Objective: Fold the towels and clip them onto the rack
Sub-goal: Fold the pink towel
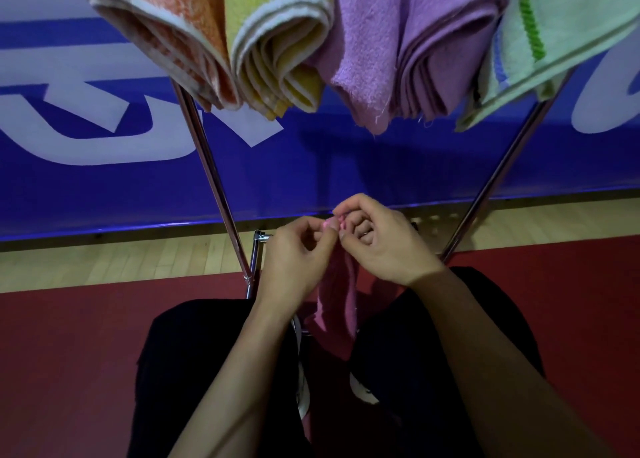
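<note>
Across the top of the frame I count four folded towels hanging side by side: an orange towel [156, 31] at upper left, a yellow towel [280, 52] touching it, a purple towel [408, 48] in the upper middle, and a green towel [561, 34] at upper right. I judge those four as finished, so most of the job looks done.

What remains is the pink towel [337, 294] in the lower middle of the frame. It hangs limp from my fingers, down between my legs. My left hand [294, 260] and right hand [384, 242] meet at its top edge, both with fingers curled, pinching the cloth; the fingertips of the two hands nearly touch. I take this as matching corners for a fold, so folding and clipping this one are still ahead.

The rack legs [211, 166] run as two shiny bars slanting down from under the towels towards the centre, in front of a blue banner [104, 166].

The top bar and any clips are cut off above the frame, so I cannot confirm the four towels are really clipped. The lower end of the pink towel is lost in shadow against my dark trousers, and I cannot tell whether more towels wait out of view.
</note>
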`<state>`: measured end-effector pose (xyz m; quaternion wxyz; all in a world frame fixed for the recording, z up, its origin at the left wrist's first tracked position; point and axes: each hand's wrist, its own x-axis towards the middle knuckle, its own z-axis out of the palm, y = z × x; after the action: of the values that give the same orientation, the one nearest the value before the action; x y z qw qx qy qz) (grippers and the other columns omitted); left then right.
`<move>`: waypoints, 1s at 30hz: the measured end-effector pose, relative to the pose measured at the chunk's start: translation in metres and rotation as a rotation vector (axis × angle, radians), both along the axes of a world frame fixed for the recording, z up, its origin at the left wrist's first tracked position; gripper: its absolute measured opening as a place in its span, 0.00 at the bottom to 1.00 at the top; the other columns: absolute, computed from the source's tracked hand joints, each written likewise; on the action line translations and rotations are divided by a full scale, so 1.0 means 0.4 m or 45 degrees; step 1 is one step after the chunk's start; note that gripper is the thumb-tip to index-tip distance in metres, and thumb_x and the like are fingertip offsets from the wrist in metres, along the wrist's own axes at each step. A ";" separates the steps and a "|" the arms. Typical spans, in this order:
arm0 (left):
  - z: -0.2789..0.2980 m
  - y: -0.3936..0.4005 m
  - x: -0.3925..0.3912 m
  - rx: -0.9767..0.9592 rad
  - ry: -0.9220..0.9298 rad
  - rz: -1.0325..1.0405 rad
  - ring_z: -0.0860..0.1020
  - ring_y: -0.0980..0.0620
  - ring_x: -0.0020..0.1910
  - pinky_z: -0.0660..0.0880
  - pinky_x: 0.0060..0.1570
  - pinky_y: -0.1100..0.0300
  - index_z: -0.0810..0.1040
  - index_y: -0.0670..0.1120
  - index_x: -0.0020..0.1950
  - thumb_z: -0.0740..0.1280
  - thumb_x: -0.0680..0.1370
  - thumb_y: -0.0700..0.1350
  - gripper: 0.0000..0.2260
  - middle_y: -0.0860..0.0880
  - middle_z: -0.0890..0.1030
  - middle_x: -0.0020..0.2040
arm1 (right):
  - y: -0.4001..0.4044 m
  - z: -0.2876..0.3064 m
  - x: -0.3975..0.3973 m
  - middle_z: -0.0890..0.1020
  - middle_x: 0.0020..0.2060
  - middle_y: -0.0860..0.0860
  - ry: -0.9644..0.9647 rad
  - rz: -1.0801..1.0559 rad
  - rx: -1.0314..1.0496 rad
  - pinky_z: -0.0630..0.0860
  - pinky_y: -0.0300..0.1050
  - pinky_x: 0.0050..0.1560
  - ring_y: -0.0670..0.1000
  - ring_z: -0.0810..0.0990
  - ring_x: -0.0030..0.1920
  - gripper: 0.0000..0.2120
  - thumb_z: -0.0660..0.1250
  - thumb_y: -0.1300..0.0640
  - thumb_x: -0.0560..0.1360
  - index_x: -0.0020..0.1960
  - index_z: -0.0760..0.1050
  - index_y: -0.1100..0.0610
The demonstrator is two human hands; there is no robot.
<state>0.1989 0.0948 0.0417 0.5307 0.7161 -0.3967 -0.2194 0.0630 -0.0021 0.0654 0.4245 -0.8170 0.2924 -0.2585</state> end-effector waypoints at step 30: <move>-0.014 0.003 0.009 0.052 -0.233 -0.113 0.86 0.55 0.43 0.83 0.46 0.47 0.85 0.51 0.56 0.64 0.84 0.53 0.11 0.54 0.87 0.43 | -0.022 -0.011 -0.010 0.83 0.48 0.45 0.135 0.033 -0.138 0.80 0.38 0.52 0.41 0.84 0.47 0.10 0.70 0.54 0.81 0.62 0.83 0.47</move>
<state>0.2026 0.0962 0.0359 0.4673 0.7255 -0.4703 -0.1845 0.0589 -0.0107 0.0608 0.3667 -0.8552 0.2894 -0.2247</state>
